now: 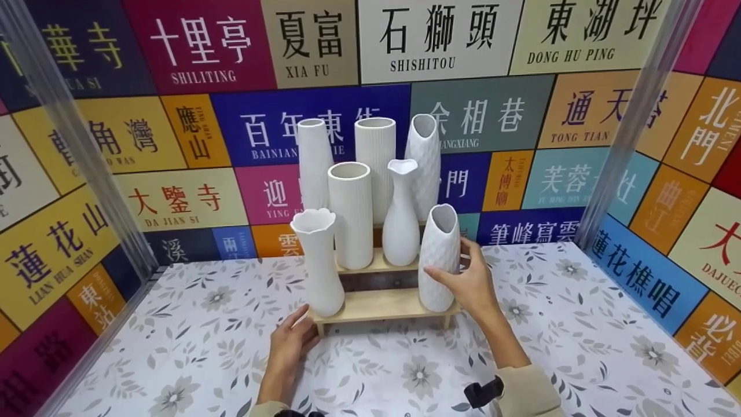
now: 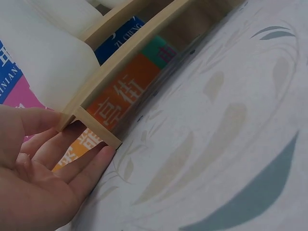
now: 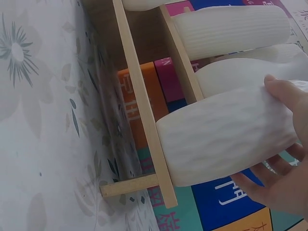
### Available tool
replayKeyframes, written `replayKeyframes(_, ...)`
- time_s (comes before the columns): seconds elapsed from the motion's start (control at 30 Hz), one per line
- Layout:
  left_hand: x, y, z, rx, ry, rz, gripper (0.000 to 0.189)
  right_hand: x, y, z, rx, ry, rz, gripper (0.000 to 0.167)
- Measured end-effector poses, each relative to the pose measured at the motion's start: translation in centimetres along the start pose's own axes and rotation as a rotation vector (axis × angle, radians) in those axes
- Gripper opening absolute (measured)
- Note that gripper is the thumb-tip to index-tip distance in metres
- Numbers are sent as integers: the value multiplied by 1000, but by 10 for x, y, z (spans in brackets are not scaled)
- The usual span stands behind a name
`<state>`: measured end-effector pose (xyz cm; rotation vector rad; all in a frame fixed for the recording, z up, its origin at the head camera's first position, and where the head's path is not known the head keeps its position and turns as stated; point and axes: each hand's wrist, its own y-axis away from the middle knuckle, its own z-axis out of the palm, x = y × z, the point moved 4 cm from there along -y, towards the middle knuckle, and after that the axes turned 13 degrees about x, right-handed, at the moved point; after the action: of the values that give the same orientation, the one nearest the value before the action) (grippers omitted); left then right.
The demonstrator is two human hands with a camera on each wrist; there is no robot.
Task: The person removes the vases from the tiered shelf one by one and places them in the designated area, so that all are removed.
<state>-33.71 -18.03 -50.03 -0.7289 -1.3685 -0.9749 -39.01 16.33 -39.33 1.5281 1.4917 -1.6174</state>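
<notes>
My right hand (image 1: 472, 284) grips a white dimpled vase (image 1: 438, 258) with a slanted mouth, thumb on its front and fingers round the far side. In the right wrist view the vase's base meets the front shelf's right end. At the opposite end, my left hand (image 1: 292, 336) holds the corner of the wooden tiered stand (image 1: 376, 304). The left wrist view shows its thumb at the shelf corner and fingers about the short leg (image 2: 98, 127). Beside that hand, a white vase with a scalloped rim (image 1: 317, 260) stands upright on the front shelf.
On the middle tier stand a ribbed cylinder vase (image 1: 351, 220) and a narrow-necked vase (image 1: 402, 220). Behind them rise a tapered vase (image 1: 312, 156), another ribbed cylinder (image 1: 376, 130) and a slant-mouthed vase (image 1: 424, 168). A floral-patterned tabletop (image 1: 220, 353) lies beneath; colourful sign panels (image 1: 440, 35) line the back.
</notes>
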Motion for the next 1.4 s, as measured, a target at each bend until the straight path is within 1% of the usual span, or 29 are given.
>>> replayKeyframes(0.2,-1,-2,1,-2,39,-6,50,-1,-2,-3,36,31,-32,91)
replayKeyframes(0.43,-2,-6,-2,-20,82,-46,52,-7,-8,-6,59,6,-43,89)
replayKeyframes(0.6,-3,-8,-1,-27,94,-64,52,-12,-13,-24,107,-1,-43,88)
replayKeyframes(0.7,-5,-7,-1,-11,90,-73,51,-10,-15,-36,126,43,-36,89)
replayKeyframes(0.8,-7,-7,-2,-2,76,-90,51,-7,-19,-47,135,104,-47,92)
replayKeyframes(0.93,-7,-6,-1,-1,79,-105,51,-2,-28,-59,150,158,-84,93)
replayKeyframes(1.03,-6,-7,-1,4,82,-96,52,4,-37,-65,154,187,-84,94)
replayKeyframes(1.17,-4,-8,0,-1,82,-70,51,14,-51,-68,151,208,-63,96)
replayKeyframes(1.4,-5,-8,1,6,83,-79,51,31,-75,-71,132,212,12,98)
